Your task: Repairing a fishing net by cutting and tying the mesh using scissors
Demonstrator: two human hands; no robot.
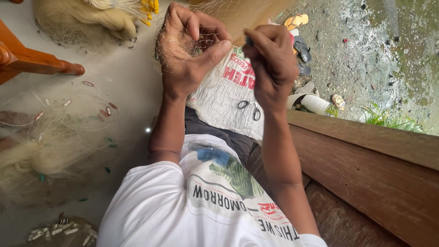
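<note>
My left hand [190, 50] is raised in front of me, thumb and fingers pinched on a fine, pale fishing net [206, 27] that drapes over it. My right hand [270, 59] is close beside it, fingers closed on a small dark tool [248, 41] whose tip touches the mesh near my left thumb. Most of the tool is hidden in the fist. Below both hands, a white woven sack [219, 96] with red print lies over my lap. A small pair of scissors [249, 109] rests on it.
Piles of pale net lie on the grey floor at left [41, 151] and top left [91, 20], with yellow floats [148, 9] and small weights [59, 228]. An orange wooden furniture leg [36, 61] is at left. A brown wooden ledge [366, 169] runs along the right. Sandals [299, 45] lie on wet ground.
</note>
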